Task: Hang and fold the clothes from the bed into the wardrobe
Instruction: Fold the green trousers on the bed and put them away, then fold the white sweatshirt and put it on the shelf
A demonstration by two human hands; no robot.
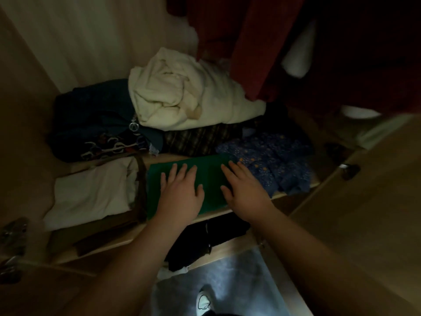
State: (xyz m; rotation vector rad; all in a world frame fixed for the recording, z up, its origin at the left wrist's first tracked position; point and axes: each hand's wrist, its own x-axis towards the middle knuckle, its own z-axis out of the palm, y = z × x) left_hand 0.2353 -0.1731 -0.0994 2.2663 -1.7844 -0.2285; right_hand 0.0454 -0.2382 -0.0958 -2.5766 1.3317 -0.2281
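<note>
Looking down onto a wardrobe shelf (218, 215). Pressing left hand (180, 190) and right hand (243, 192) flat, fingers straight, side by side on a folded green garment (211, 176) at the front edge. Flanked by a folded white garment (91, 192) on the left and a blue patterned garment (273, 163) on the right, with a cream bundle (182, 94) behind.

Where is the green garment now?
Head view, centre: the green garment lies on the shelf under the left hand and right hand, between white cloth (left) and blue garment (right).

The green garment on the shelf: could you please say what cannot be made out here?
Head view: green garment, middle hidden under left hand and right hand.
Head view: dark clothes below, too dim to identify.
Head view: red garment, cut off by top edge.
</note>
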